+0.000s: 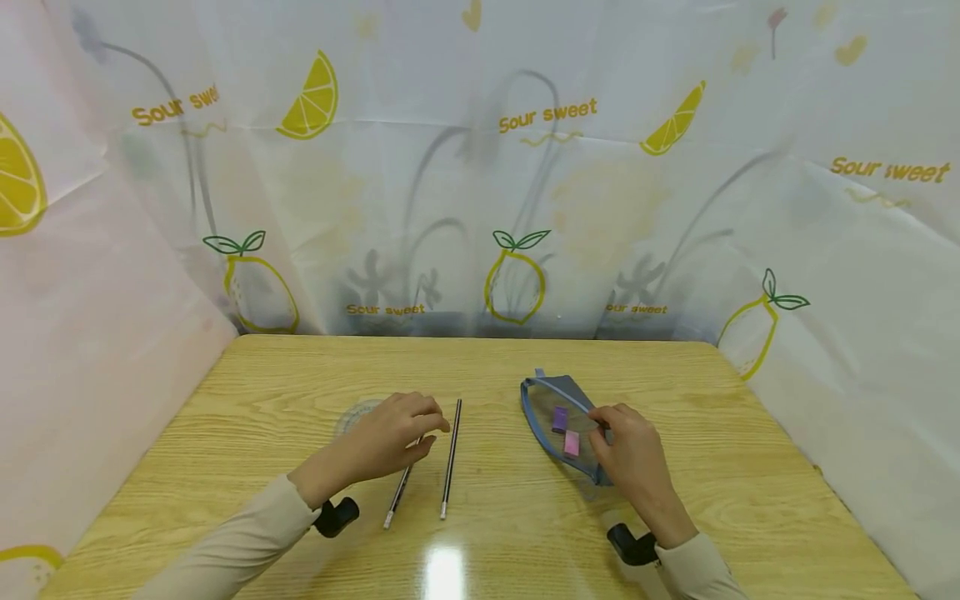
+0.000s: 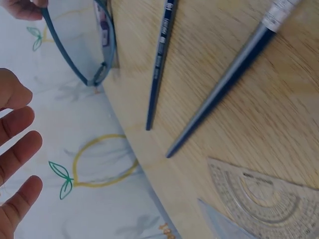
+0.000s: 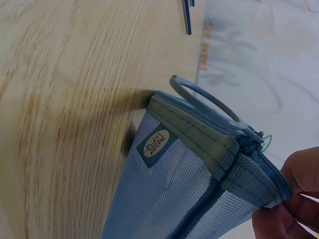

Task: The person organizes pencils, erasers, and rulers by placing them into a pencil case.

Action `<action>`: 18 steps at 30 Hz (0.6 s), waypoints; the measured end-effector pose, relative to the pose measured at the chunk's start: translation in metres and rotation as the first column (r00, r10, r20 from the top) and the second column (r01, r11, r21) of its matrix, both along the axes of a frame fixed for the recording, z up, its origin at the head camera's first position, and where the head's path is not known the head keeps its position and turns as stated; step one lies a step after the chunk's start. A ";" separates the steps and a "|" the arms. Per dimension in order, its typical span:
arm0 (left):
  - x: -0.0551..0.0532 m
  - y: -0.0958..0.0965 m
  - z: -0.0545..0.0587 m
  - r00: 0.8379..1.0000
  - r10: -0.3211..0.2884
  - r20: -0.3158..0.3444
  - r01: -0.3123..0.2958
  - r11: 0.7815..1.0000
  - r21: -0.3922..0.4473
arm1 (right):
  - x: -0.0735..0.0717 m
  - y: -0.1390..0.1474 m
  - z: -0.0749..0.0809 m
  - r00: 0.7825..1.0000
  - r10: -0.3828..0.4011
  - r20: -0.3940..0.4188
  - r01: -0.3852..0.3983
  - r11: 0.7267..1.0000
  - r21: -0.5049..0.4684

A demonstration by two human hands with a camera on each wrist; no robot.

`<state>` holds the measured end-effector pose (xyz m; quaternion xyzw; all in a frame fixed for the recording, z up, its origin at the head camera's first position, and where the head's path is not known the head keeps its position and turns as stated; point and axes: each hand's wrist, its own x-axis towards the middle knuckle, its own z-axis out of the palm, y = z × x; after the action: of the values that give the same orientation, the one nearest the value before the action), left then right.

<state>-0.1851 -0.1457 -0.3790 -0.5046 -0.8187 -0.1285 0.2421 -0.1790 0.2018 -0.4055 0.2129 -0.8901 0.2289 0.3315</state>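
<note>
My right hand (image 1: pixel 633 450) pinches the rim of a blue-grey mesh zip pouch (image 1: pixel 531 417), whose mouth gapes. Inside the pouch lie a small purple block (image 1: pixel 560 419) and a small pink block (image 1: pixel 572 444). A cloth label (image 3: pixel 156 144) shows on the pouch's side in the right wrist view. My left hand (image 1: pixel 390 437) hovers with loosely bent, spread fingers, holding nothing. Below and beside it, two dark pencils (image 1: pixel 451 458) with pale ends lie on the table, one partly hidden by the hand. A clear protractor (image 2: pixel 279 199) lies beyond, partly covered in the head view.
The wood-grain table (image 1: pixel 300 375) ends at a patterned white sheet (image 1: pixel 450 192) at the back and sides. Next to the protractor, the corner of another clear flat piece (image 2: pixel 219 219) shows. Each wrist wears a black camera mount (image 1: pixel 336 517).
</note>
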 end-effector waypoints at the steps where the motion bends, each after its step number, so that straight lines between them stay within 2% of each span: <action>1: 0.000 -0.001 -0.001 1.000 0.006 -0.014 -0.006 1.000 -0.018 | 0.000 0.000 0.000 1.000 0.002 -0.002 -0.002 1.000 0.001; 8: 0.001 -0.008 -0.007 0.994 0.019 -0.109 -0.033 0.991 -0.126 | 0.000 0.000 0.000 1.000 0.005 -0.004 -0.005 1.000 0.004; 13: 0.000 -0.010 -0.010 0.981 0.037 -0.189 -0.080 0.971 -0.226 | 0.001 0.000 0.000 1.000 0.001 0.007 -0.001 1.000 0.005; 18: 0.001 -0.014 -0.014 0.977 0.033 -0.212 -0.096 0.951 -0.293 | 0.001 0.000 0.000 1.000 -0.004 0.014 0.004 1.000 0.003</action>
<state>-0.1836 -0.1597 -0.3927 -0.5191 -0.8155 0.0584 0.2492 -0.1782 0.2021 -0.4052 0.2099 -0.8932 0.2286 0.3253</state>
